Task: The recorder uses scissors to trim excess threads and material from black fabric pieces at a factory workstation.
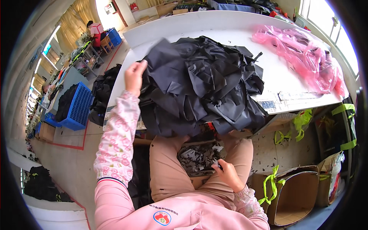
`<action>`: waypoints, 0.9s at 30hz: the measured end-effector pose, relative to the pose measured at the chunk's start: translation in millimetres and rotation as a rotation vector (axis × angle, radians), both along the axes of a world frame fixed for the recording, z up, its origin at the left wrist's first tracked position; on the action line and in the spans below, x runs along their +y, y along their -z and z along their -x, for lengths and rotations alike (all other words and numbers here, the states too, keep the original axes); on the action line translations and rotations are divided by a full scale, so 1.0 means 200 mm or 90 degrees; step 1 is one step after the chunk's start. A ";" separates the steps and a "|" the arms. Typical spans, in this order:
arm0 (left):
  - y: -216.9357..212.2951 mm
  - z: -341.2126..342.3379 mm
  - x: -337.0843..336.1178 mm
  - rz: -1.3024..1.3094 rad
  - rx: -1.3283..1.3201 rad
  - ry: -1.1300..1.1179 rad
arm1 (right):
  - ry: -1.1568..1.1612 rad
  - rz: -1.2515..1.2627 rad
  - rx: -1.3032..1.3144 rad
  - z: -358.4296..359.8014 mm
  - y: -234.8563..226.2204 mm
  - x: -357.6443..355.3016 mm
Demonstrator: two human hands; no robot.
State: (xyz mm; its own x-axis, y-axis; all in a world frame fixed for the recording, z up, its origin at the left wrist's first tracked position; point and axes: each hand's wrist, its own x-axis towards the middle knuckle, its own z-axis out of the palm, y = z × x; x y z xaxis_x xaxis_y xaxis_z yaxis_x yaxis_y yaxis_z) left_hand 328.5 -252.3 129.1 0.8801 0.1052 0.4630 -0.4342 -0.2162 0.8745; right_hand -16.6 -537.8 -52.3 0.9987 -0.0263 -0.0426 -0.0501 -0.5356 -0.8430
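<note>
The black pieces look like smooth matt cloth. The pink sheet is glossy, crinkled plastic; the box, matt cardboard.

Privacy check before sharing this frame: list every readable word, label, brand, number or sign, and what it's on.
Pink shirt: printed characters and round badge; wording not copied here.
Far-wall notice: too small to read.
Dark marks on white table edge: too blurred to read.
Black sheets: no lettering visible.

the right hand half covers a small object (kind? can't tell) — and the black sheet blurs at its upper corner!
</note>
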 end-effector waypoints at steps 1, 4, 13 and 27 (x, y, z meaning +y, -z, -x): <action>-0.08 0.05 0.03 0.112 -0.011 0.063 | 0.011 -0.068 -0.062 -0.01 0.10 0.00; -0.30 0.35 -0.01 0.466 0.108 0.231 | 0.036 -0.220 0.022 -0.08 0.01 0.02; 0.03 0.99 -0.09 0.365 0.056 0.422 | 0.017 -0.840 0.198 -0.34 -0.17 0.40; 0.52 1.51 -0.09 0.319 0.437 0.572 | 0.064 -1.020 0.090 -0.25 -0.34 0.24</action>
State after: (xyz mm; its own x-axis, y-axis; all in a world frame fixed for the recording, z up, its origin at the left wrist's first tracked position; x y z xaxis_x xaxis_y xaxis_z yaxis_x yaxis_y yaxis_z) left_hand 27.1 -269.8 25.7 0.7765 -0.6288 -0.0407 0.3256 0.3451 0.8803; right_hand 33.2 -490.2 14.9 0.9817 0.0721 -0.1761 -0.1511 0.8579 -0.4911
